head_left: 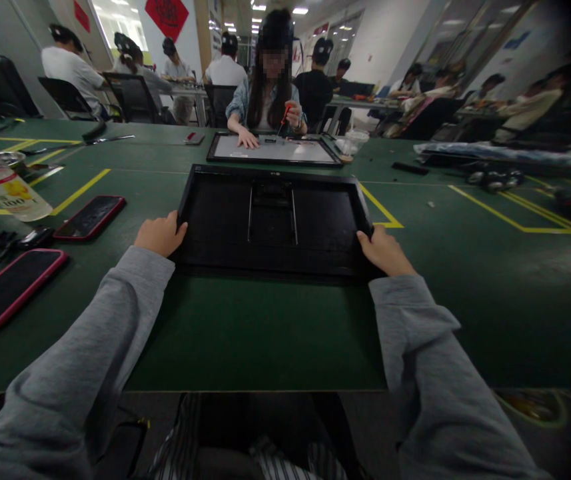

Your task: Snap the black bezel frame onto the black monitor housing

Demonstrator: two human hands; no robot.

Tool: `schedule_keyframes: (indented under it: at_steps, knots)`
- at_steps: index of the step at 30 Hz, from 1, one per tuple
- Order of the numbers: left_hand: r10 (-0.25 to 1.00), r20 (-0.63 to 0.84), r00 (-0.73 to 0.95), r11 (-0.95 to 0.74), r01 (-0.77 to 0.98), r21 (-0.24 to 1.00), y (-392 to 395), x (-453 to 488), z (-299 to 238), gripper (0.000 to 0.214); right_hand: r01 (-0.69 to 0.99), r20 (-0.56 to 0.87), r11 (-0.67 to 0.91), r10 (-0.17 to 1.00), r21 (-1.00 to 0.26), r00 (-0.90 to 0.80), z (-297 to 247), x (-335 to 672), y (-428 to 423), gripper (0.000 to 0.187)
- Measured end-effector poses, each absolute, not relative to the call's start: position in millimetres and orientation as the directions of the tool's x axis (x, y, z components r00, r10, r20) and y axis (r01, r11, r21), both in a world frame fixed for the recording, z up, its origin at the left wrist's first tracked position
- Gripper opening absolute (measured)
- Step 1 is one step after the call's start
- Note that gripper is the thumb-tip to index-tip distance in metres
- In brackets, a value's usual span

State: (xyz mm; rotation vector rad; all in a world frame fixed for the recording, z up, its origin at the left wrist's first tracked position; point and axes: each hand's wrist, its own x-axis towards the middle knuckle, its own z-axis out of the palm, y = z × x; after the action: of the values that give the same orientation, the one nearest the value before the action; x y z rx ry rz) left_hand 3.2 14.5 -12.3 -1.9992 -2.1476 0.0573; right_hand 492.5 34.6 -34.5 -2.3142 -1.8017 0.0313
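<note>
A wide black monitor casing [218, 223] is in front of me, with a raised rim and two thin metal rails [295, 223] near its middle. My left hand [159, 235] grips its left side, thumb over the rim. On the opposite side, my right hand [384, 252] grips the rim the same way. The fingers under the casing are hidden. Whether it rests on the green table [275, 327] or is lifted slightly, I cannot tell.
Across the table, a co-worker holds an orange screwdriver [286, 116] over a grey display panel [285, 149]. To my left lie two red-edged phones [90, 217] and a tilted plastic cup [12, 193]. Plastic-wrapped items [495, 155] and a dark strip [410, 168] lie at right.
</note>
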Motion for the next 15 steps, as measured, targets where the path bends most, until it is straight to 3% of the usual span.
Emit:
schedule_keyframes:
  at_steps: [15]
  knots:
    - [0.989, 0.127, -0.073, 0.095, 0.98, -0.173, 13.7, 3.9, -11.9, 0.061, 0.958, 0.122, -0.226, 0.961, -0.177, 0.249, -35.0, 492.7, 34.4, 0.057]
